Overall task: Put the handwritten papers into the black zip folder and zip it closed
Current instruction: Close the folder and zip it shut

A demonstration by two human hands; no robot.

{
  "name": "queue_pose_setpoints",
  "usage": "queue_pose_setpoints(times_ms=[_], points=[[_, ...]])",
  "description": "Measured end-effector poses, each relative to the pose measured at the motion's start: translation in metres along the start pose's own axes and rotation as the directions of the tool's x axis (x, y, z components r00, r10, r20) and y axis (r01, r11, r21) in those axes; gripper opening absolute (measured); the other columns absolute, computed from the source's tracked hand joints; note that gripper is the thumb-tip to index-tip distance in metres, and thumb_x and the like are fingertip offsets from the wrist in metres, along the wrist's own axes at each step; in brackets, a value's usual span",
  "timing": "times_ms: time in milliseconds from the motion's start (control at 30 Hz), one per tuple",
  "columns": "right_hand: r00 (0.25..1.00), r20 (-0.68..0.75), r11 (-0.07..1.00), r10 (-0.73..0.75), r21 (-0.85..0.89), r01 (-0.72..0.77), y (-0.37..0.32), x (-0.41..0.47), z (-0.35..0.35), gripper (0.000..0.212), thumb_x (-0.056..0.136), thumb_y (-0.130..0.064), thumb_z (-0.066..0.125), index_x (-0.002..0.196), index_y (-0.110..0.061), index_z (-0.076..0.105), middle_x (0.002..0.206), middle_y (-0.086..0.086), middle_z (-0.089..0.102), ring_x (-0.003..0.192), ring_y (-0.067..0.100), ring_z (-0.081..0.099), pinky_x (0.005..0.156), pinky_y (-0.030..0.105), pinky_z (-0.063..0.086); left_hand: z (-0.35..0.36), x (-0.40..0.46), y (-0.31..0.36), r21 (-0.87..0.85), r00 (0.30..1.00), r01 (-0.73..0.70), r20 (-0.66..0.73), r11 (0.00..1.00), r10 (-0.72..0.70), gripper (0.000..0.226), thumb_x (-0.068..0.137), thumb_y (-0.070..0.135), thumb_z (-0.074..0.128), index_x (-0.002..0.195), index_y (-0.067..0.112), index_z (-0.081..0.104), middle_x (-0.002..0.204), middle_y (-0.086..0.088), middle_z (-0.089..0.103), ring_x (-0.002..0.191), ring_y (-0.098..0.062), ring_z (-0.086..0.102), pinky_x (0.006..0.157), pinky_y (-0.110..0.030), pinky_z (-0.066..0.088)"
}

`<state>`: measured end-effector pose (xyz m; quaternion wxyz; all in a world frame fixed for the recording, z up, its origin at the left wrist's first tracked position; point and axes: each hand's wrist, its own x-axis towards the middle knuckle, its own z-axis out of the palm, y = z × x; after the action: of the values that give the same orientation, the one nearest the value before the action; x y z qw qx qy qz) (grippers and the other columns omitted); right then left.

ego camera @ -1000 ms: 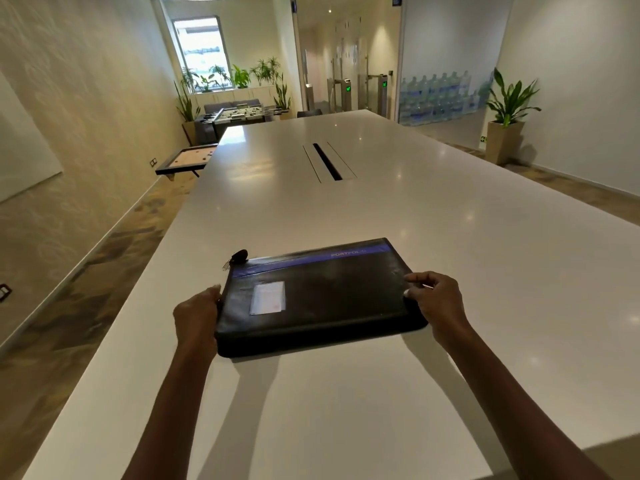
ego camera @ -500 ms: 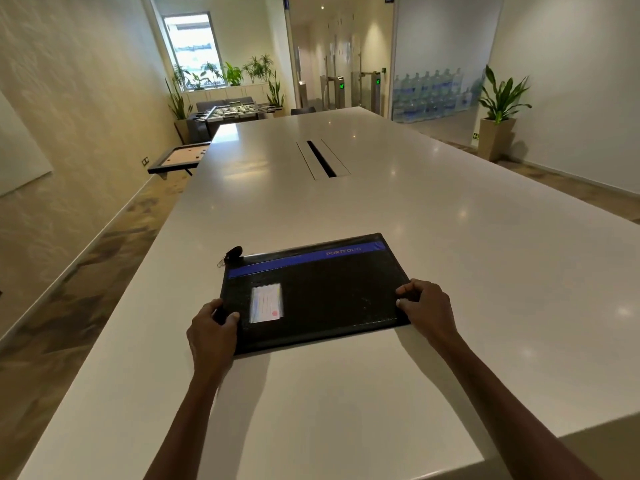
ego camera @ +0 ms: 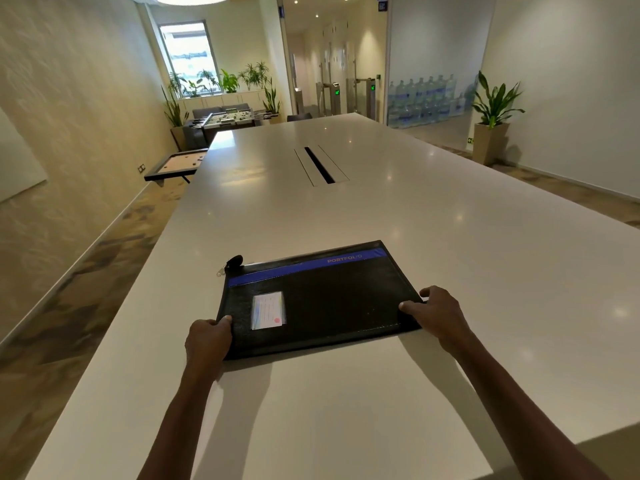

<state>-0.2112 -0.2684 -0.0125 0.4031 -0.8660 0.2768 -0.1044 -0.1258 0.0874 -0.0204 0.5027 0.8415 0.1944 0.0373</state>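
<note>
**Folder flat on table, one hand at each near corner**

Left hand (ego camera: 207,342): at the near left corner of the black zip folder (ego camera: 322,303). Fingers curled round the folder's edge, thumb lying on its top face; it holds that corner.

Right hand (ego camera: 440,315): at the near right corner. Fingers bent, tips pressed on the folder's top face and right edge. Whether any finger reaches under the edge cannot be told.

Folder: lies flat and closed on the white table (ego camera: 346,410), near the table's close end, turned slightly askew. Blue band (ego camera: 308,268) runs along its far edge, printed "PORTFOLIO". Small clear card pocket (ego camera: 268,310) on the left part of the cover. Zip pull (ego camera: 232,262) sticks out at the far left corner, resting on the table. No loose papers in view.

Farther along the table: a long dark cable slot (ego camera: 320,165) down the middle.

Beyond: potted plant (ego camera: 493,119) by the right wall; table football (ego camera: 230,119) under the far window (ego camera: 188,58).
</note>
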Motion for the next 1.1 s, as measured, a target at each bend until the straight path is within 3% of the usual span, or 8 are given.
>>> queue_pose_setpoints(times_ms=[133,267,333,467,600,733,967,1100], points=[[0.981,0.083,0.926,0.174,0.325,-0.191,-0.001,0.004,-0.009,0.033,0.083,-0.023,0.075,0.092,0.005,0.061,0.096,0.022,0.062,0.081,0.028,0.058,0.069,0.036,0.045,-0.003,0.013,0.004,-0.22,0.986,0.158,0.09,0.963,-0.141,0.027,0.092,0.017,0.059,0.07,0.002,0.058,0.081,-0.021,0.064,0.077,-0.034,0.062,0.069,-0.041,0.05],[0.913,0.312,0.488,0.263,0.773,-0.405,-0.021,-0.008,-0.001,0.016,0.083,-0.006,0.07,0.097,0.0,0.063,0.09,0.016,0.061,0.078,0.025,0.059,0.061,0.033,0.051,-0.004,0.02,0.01,-0.374,0.958,0.276,0.175,0.885,-0.225,0.014,0.092,0.015,0.06,0.08,0.007,0.06,0.079,-0.013,0.063,0.066,-0.024,0.059,0.057,-0.033,0.049],[0.899,0.33,0.328,0.287,0.848,-0.416,-0.03,-0.017,0.009,0.006,0.083,-0.001,0.066,0.088,-0.003,0.062,0.081,0.012,0.059,0.072,0.023,0.056,0.059,0.033,0.046,-0.006,0.022,0.012,-0.373,0.96,0.269,0.171,0.888,-0.22,0.015,0.092,0.015,0.06,0.079,0.008,0.058,0.078,-0.012,0.06,0.065,-0.023,0.057,0.055,-0.032,0.047],[0.848,0.476,0.076,0.235,0.86,-0.504,-0.048,-0.041,0.036,0.012,0.082,0.003,0.066,0.086,-0.008,0.062,0.084,0.011,0.066,0.082,0.023,0.062,0.086,0.037,0.052,-0.004,0.019,0.015,-0.38,0.965,0.255,0.162,0.889,-0.207,0.017,0.092,0.016,0.06,0.077,0.009,0.058,0.076,-0.011,0.059,0.064,-0.022,0.056,0.054,-0.03,0.046],[0.81,0.574,0.11,0.116,0.803,-0.585,-0.074,-0.069,0.071,0.01,0.084,0.005,0.066,0.089,-0.002,0.064,0.094,0.019,0.069,0.09,0.027,0.067,0.076,0.035,0.056,0.001,0.013,0.017,-0.405,0.965,0.256,0.163,0.878,-0.206,0.017,0.093,0.015,0.058,0.078,0.008,0.057,0.078,-0.011,0.06,0.067,-0.022,0.058,0.054,-0.032,0.047],[0.818,0.565,0.083,0.11,0.815,-0.574,-0.093,-0.085,0.099,0.03,0.088,0.003,0.065,0.113,-0.002,0.05,0.119,0.027,0.063,0.109,0.036,0.065,0.089,0.045,0.055,0.007,0.004,0.02,-0.419,0.965,0.256,0.169,0.871,-0.202,0.018,0.094,0.013,0.057,0.077,0.007,0.057,0.076,-0.012,0.061,0.066,-0.023,0.059,0.052,-0.032,0.046],[0.885,0.432,0.215,0.173,0.861,-0.462,-0.095,-0.079,0.105,0.016,0.092,0.002,0.061,0.097,-0.002,0.046,0.104,0.023,0.053,0.094,0.03,0.058,0.082,0.041,0.058,0.005,-0.002,0.03,-0.359,0.976,0.201,0.154,0.911,-0.154,0.023,0.086,0.017,0.068,0.074,0.0,0.058,0.07,-0.015,0.061,0.06,-0.023,0.059,0.053,-0.028,0.047],[0.909,0.395,0.283,0.132,0.864,-0.416,-0.088,-0.066,0.081,0.016,0.09,0.003,0.062,0.095,-0.002,0.047,0.101,0.022,0.055,0.091,0.029,0.06,0.071,0.035,0.059,0.003,-0.003,0.055,-0.069,0.998,-0.058,-0.013,0.996,0.057,0.058,0.081,0.028,0.074,0.124,-0.007,0.057,0.121,-0.029,0.061,0.108,-0.039,0.062,0.093,-0.046,0.05]])
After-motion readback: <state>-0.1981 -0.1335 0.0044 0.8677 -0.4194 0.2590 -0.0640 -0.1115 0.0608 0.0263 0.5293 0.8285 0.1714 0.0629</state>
